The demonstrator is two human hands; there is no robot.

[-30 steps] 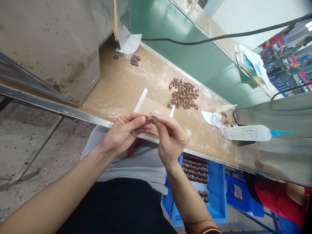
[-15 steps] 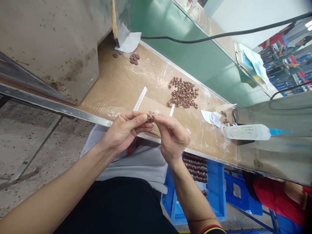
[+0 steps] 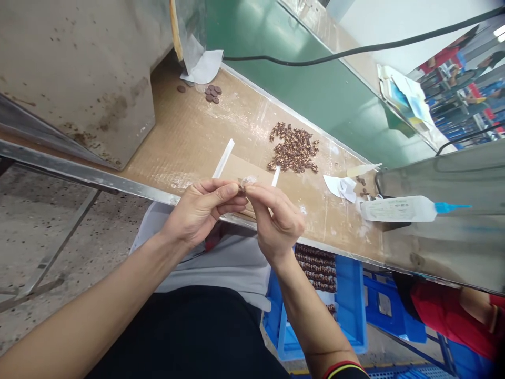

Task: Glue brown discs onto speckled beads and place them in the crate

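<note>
My left hand (image 3: 203,213) and my right hand (image 3: 278,218) meet above the near edge of the bench. Both pinch one small copper-and-brown part (image 3: 242,190) between thumbs and fingertips, which hide most of it. Just behind the fingertips shows a small clear plastic piece (image 3: 249,180); whether it is held or lies on the board I cannot tell. Beyond the hands lies a loose pile of small copper-coloured parts (image 3: 294,148) on the brown cardboard-covered bench top (image 3: 177,142).
At right lie a clear bottle with a blue nozzle (image 3: 398,209) and white paper scraps (image 3: 341,188). Brown discs (image 3: 213,93) lie near a metal housing (image 3: 98,79) at left. Below the bench, a blue crate (image 3: 355,305) holds rows of copper parts. A person in a red shirt (image 3: 453,321) is at right.
The view has shifted slightly. My right fingertips have moved a little closer to my left ones, and the small part stays pinched between them.
</note>
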